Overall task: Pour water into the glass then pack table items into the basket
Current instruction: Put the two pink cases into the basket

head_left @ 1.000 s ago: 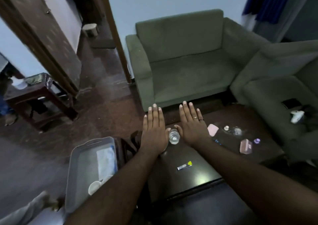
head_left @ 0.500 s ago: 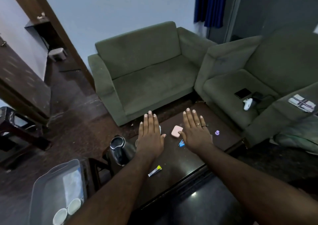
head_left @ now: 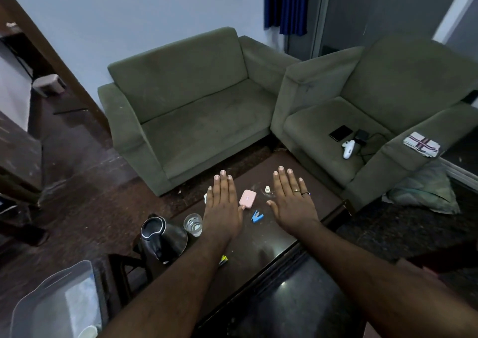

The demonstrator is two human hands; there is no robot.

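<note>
My left hand (head_left: 222,203) and my right hand (head_left: 292,200) hover flat, palms down, over the dark coffee table (head_left: 261,244), holding nothing. Between them lie a pink case (head_left: 247,199) and a small blue stapler (head_left: 257,216). A small white bottle (head_left: 267,189) stands just left of my right fingers. A clear glass (head_left: 193,224) stands left of my left wrist, beside a black kettle (head_left: 163,236) at the table's left end. A yellow-tipped tube (head_left: 223,259) pokes out under my left forearm. A grey plastic basket (head_left: 59,304) sits at the lower left.
Two green sofas (head_left: 196,110) wrap the far and right sides of the table. The right sofa (head_left: 375,105) holds a phone (head_left: 341,133), a white controller (head_left: 348,149) and a folded cloth (head_left: 421,143). A white cup (head_left: 88,332) lies in the basket. A doorway opens at left.
The view has swung right and down, so the table, kettle and glass have come into fuller view. Both hands have stayed flat and spread wider apart over the small items.
</note>
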